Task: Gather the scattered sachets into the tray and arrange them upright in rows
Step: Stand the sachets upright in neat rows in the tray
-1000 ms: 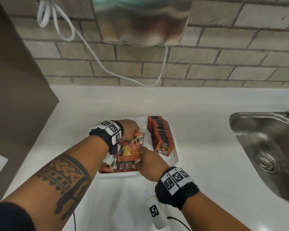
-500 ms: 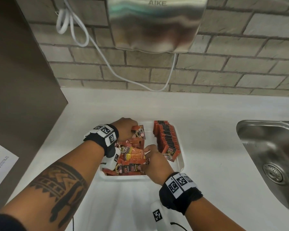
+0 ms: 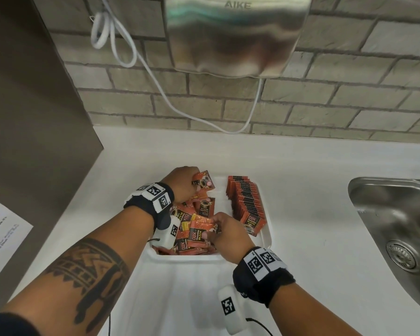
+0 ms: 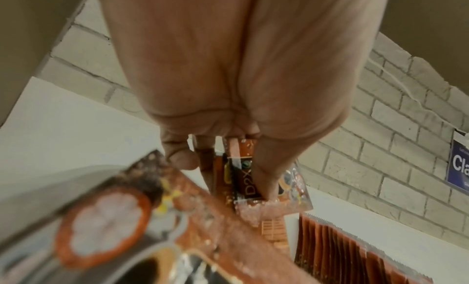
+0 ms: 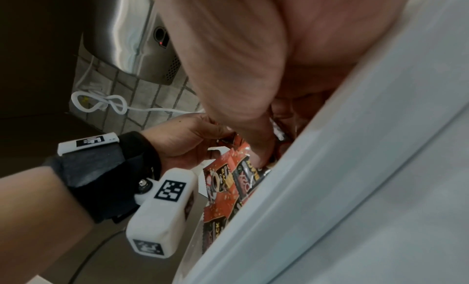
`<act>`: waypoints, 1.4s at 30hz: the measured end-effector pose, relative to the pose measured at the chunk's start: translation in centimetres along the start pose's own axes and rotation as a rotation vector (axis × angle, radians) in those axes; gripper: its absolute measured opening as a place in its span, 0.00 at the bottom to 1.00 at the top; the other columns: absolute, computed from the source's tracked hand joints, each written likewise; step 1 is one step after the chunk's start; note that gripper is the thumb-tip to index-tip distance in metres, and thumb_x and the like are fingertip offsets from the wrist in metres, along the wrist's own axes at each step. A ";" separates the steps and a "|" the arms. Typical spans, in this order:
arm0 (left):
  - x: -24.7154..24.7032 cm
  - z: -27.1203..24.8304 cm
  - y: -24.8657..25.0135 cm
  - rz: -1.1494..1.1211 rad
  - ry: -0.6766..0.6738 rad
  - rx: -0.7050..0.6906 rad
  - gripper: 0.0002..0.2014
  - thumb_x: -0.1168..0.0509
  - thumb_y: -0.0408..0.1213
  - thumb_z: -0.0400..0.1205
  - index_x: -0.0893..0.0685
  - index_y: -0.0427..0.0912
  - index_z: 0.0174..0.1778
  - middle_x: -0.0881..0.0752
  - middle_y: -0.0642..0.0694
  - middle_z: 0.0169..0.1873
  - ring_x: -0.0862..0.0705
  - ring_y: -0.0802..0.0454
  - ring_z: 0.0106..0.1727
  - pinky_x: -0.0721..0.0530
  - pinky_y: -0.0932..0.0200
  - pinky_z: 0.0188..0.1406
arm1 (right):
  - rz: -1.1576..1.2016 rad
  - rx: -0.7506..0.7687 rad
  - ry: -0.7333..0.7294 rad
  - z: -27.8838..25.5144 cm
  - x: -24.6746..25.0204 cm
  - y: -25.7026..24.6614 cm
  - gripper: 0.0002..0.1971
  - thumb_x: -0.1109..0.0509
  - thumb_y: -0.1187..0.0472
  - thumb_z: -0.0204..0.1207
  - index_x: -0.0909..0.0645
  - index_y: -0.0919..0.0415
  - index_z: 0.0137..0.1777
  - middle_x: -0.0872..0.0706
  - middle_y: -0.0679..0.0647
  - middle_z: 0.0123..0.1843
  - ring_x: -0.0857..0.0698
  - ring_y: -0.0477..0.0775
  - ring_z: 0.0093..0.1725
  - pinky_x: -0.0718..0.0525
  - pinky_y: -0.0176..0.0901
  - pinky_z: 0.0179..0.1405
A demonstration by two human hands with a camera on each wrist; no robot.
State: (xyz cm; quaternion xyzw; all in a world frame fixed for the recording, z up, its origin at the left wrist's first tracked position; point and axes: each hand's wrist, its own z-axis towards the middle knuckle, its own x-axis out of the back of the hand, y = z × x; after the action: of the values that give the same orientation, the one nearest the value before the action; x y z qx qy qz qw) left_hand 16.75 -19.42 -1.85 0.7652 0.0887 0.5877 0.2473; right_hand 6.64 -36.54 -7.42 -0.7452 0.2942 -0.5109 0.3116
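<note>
A white tray (image 3: 267,235) sits on the counter. Along its right side stands a row of upright orange-and-black sachets (image 3: 246,204). A loose heap of sachets (image 3: 192,221) fills its left half. My left hand (image 3: 188,183) is at the tray's far left and grips a small stack of sachets (image 3: 204,181) upright; in the left wrist view the thumb and fingers pinch that stack (image 4: 243,180). My right hand (image 3: 224,230) is over the heap's near part and pinches one sachet (image 3: 199,232), whose edge also shows in the right wrist view (image 5: 236,168).
A steel sink (image 3: 398,229) lies to the right. A metal hand dryer (image 3: 235,32) hangs on the brick wall above, its white cable (image 3: 136,57) looping down. A brown panel (image 3: 34,105) bounds the left, with paper (image 3: 0,238) beside it. Bare white counter (image 3: 301,178) surrounds the tray.
The head view has tilted up slightly. My left hand has lifted its stack a little toward the tray's far end; my right hand has taken hold of a sachet on the heap.
</note>
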 end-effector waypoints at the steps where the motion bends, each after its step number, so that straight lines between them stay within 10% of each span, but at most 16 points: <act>1: 0.1 0.0 -0.1 -0.016 0.022 -0.003 0.09 0.34 0.36 0.85 0.18 0.40 0.60 0.14 0.42 0.57 0.17 0.43 0.56 0.20 0.53 0.56 | 0.013 0.006 0.003 -0.1 0.1 0.0 0.10 0.24 0.57 0.78 0.19 0.53 0.56 0.11 0.47 0.51 0.13 0.46 0.48 0.16 0.36 0.45; 32: 0.9 -1.6 -0.3 -0.228 0.228 0.072 0.05 0.32 0.38 0.82 0.22 0.44 0.43 0.19 0.49 0.37 0.22 0.51 0.37 0.29 0.58 0.31 | 0.072 0.101 0.116 -2.5 2.1 0.6 0.08 0.26 0.59 0.81 0.21 0.45 0.51 0.11 0.42 0.47 0.12 0.41 0.46 0.11 0.40 0.46; 37: 1.5 -2.1 -1.1 -0.741 0.222 0.210 0.12 0.33 0.39 0.75 0.15 0.39 0.52 0.10 0.37 0.49 0.12 0.36 0.50 0.15 0.42 0.55 | 0.253 0.133 0.168 -1.9 4.8 -0.3 0.11 0.25 0.59 0.78 0.20 0.43 0.54 0.09 0.46 0.52 0.09 0.48 0.49 0.08 0.56 0.50; 42: 0.3 -3.5 0.1 -1.245 0.051 0.260 0.13 0.44 0.24 0.85 0.20 0.39 0.62 0.13 0.32 0.50 0.12 0.38 0.45 0.11 0.42 0.46 | 0.533 0.164 0.203 -0.8 7.6 -2.7 0.08 0.25 0.67 0.79 0.20 0.57 0.53 0.08 0.49 0.46 0.08 0.51 0.47 0.10 0.54 0.47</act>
State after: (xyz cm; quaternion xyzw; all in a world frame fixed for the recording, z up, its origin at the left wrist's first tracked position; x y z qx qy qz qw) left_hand 13.54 -18.44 -0.92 0.5797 0.5934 0.3364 0.4457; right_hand 8.54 -40.71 -0.74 -0.5591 0.4669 -0.5051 0.4629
